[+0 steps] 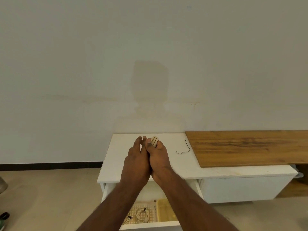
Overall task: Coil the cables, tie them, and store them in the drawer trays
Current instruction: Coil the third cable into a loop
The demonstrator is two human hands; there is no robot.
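Note:
Both my hands reach out together over the white cabinet top (116, 157). My right hand (159, 157) grips a small coil of cream cable (154, 141), whose loops show between thumb and fingers. My left hand (137, 159) lies pressed against the right one with its fingers stretched forward beside the coil. A thin black tie (184, 148) lies loose on the top, right of my hands. Below, the drawer (150, 225) stands open; a white lattice tray (150, 214) holds two tied cream coils (141, 214), and a yellow tray (164, 210) sits to its right.
A brown wooden board (250, 147) lies across the right part of the cabinet top. A plain wall rises behind. Beige floor spreads to the left, with a dark object (4, 217) at the left edge.

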